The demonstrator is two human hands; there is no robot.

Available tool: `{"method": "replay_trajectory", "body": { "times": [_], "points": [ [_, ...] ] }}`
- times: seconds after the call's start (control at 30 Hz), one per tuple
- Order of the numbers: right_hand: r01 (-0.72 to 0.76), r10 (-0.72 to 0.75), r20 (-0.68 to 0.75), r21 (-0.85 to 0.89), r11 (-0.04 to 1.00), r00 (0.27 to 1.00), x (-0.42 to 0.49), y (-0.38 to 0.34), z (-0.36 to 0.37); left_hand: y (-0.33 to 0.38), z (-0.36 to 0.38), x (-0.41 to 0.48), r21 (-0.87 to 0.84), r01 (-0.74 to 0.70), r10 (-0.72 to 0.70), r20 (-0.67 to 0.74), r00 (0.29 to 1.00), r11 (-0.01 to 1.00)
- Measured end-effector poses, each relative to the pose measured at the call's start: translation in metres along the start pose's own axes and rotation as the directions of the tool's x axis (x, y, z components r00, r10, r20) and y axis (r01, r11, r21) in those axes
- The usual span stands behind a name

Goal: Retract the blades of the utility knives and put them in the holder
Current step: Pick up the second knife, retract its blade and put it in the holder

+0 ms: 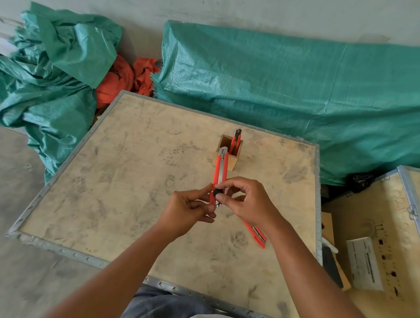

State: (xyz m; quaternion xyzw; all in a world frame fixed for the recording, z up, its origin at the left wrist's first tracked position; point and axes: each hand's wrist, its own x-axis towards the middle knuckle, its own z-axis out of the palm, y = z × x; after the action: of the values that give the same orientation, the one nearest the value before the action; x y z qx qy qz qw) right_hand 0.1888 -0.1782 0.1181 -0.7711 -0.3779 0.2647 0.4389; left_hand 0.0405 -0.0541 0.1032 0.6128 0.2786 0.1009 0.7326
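Third knife lies beside, perhaps under, the right hand.

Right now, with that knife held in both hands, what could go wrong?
1. The held knife points away with a bit of blade showing at its tip; if the left hand or right hand slips on the black slider, a finger could meet the edge.
2. Another knife lies under the right wrist, partly hidden; lowering the arm could press on it.
3. The small wooden holder could tip if bumped.
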Motion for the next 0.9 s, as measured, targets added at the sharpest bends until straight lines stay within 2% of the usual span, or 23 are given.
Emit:
{"method": "replay_trajectory", "body": {
  "times": [0.2,0.37,0.57,0.67,0.77,0.9],
  "points": [
    [-0.038,0.041,-0.109,0.022,0.999,0.993,0.005,0.009,-0.005,0.001,0.008,0.018,0.019,0.010,-0.010,0.013,1.000,1.000],
    [-0.086,0.108,-0.150,0.147,0.985,0.983,0.027,0.020,-0.017,0.004,0.011,0.044,0.060,0.021,-0.024,0.042,0.999,0.998],
    [-0.087,0.107,-0.241,0.089,0.992,0.965,0.076,0.029,-0.039,0.015,0.013,0.097,0.178,0.005,-0.007,0.011,1.000,0.984],
    [-0.067,0.078,-0.305,0.047,0.997,0.949,0.107,0.031,-0.050,0.023,0.012,0.133,0.288,-0.037,0.040,-0.003,0.999,0.957],
    [-0.067,0.071,-0.379,0.025,0.997,0.923,0.137,0.039,-0.055,0.026,0.009,0.166,0.464,-0.092,0.123,-0.037,0.992,0.881],
    [-0.070,0.030,-0.432,-0.077,0.995,0.902,0.166,0.057,-0.048,0.024,0.012,0.200,0.613,-0.039,0.150,-0.131,0.980,0.789]
  ]
}}
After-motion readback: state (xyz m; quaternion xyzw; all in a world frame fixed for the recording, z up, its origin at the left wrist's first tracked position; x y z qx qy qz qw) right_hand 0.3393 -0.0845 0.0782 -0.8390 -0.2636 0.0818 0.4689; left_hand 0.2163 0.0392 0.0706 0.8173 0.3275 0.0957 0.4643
